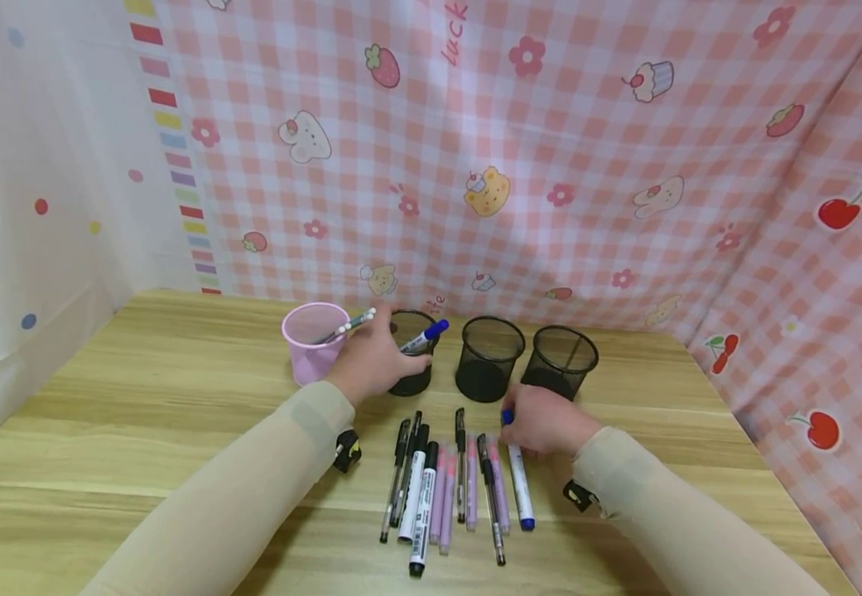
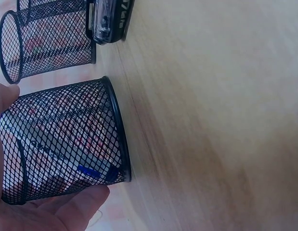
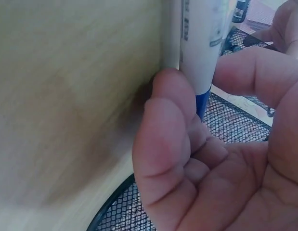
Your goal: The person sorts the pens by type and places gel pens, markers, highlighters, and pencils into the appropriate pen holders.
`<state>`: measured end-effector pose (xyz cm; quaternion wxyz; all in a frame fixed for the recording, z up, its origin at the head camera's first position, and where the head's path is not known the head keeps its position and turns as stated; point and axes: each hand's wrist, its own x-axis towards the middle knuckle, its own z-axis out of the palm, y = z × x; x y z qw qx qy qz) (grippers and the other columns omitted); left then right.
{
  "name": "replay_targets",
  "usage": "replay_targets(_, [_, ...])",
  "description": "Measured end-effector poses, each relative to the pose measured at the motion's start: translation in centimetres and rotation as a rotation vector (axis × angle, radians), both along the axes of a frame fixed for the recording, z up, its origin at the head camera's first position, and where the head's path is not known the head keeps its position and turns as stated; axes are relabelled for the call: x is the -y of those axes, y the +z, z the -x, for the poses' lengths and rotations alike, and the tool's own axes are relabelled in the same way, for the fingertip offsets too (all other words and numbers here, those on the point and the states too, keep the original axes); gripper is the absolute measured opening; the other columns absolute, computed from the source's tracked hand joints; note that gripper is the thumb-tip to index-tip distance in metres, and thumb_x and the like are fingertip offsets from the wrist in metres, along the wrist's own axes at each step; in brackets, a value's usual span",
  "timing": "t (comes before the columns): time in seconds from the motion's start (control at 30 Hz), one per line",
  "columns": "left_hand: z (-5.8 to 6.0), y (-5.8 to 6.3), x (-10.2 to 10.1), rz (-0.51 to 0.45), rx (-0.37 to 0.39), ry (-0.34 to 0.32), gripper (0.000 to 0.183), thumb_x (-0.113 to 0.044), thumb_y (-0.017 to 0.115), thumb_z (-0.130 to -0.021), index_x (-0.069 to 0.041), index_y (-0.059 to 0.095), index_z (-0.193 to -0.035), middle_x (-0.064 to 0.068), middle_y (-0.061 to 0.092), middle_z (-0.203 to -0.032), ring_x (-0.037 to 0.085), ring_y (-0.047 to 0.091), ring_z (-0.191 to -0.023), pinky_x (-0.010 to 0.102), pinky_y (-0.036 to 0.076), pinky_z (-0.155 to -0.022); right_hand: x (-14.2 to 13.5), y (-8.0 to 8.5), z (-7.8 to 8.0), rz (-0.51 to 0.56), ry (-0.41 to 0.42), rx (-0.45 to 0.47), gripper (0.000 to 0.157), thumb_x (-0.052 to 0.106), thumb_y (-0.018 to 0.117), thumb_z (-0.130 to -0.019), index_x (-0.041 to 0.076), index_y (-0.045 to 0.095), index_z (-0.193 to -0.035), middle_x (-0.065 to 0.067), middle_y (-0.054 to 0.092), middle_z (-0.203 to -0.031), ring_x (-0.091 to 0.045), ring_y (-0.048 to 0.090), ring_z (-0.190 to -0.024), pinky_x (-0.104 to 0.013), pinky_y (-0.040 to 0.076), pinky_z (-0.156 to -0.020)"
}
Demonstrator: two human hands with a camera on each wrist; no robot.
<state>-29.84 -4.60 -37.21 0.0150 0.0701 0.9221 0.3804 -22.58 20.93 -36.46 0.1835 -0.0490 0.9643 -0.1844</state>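
Blue-and-white marker [image 1: 521, 484] gripped by the right hand [image 1: 547, 419], lower right of centre

In the head view the marker lies beside a row of pens [image 1: 472, 488], its upper end hidden by that hand. Only the right wrist view shows the palm side: fingers curled, fingertip and thumb closing on either side of the white barrel near its blue end — top centre of that frame.

At centre of the head view, the left hand [image 1: 377, 358] curves around a black mesh cup [image 2: 67, 139]. A second marker [image 1: 425, 336] leans there, blue cap above the rim — the left wrist view shows blue through the mesh near the base, too.
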Motion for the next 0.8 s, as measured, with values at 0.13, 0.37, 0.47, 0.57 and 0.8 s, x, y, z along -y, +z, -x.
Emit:
replay_targets(0.13, [-0.1,0.1,0.0,-0.002,-0.006,0.001,0.097,-0.049,0.086,-0.083,-0.016,0.033,-0.157,0.02,0.06,-0.141,0.028,0.07,-0.09,0.039,0.061,-0.077,-0.2,0.4,-0.1,0.007,-0.001,-0.065,0.032,0.014,0.074,-0.089,0.006,0.063,-0.117,-0.005,0.065,-0.086,-0.017,0.059,-0.065,-0.029,0.047,-0.057])
replay_targets(0.37, [-0.2,0.2,0.1,0.001,-0.01,0.002,0.096,-0.051,0.085,-0.083,-0.017,0.032,-0.156,0.02,0.058,-0.146,0.03,0.071,-0.099,0.042,0.062,-0.083,-0.3,1.9,-0.7,0.077,-0.001,-0.161,0.035,0.015,0.073,-0.089,0.007,0.061,-0.121,-0.004,0.063,-0.081,-0.018,0.056,-0.067,-0.031,0.046,-0.059])
replay_targets(0.47, [-0.2,0.2,0.1,0.001,-0.006,0.001,0.097,-0.053,0.085,-0.083,-0.017,0.032,-0.157,0.019,0.057,-0.148,0.031,0.071,-0.103,0.043,0.062,-0.086,-0.1,2.5,-1.0,0.109,-0.007,-0.184,0.037,0.015,0.073,-0.09,0.006,0.06,-0.124,-0.004,0.063,-0.08,-0.018,0.056,-0.066,-0.031,0.046,-0.059])
replay_targets(0.57, [-0.2,0.2,0.2,0.007,0.0,-0.005,0.097,-0.054,0.084,-0.084,-0.016,0.031,-0.156,0.02,0.058,-0.147,0.032,0.072,-0.102,0.043,0.062,-0.085,0.0,3.1,-1.1,0.137,-0.014,-0.198,0.04,0.015,0.072,-0.092,0.006,0.06,-0.128,-0.004,0.063,-0.08,-0.017,0.056,-0.065,-0.031,0.046,-0.059])
replay_targets(0.8, [-0.4,0.3,0.1,0.023,0.007,-0.008,0.098,-0.056,0.084,-0.084,-0.015,0.031,-0.155,0.021,0.06,-0.144,0.031,0.074,-0.097,0.041,0.062,-0.082,0.1,4.2,-1.5,0.251,-0.053,-0.229,0.042,0.015,0.07,-0.094,0.006,0.056,-0.132,-0.007,0.068,-0.085,-0.018,0.057,-0.064,-0.032,0.048,-0.057])
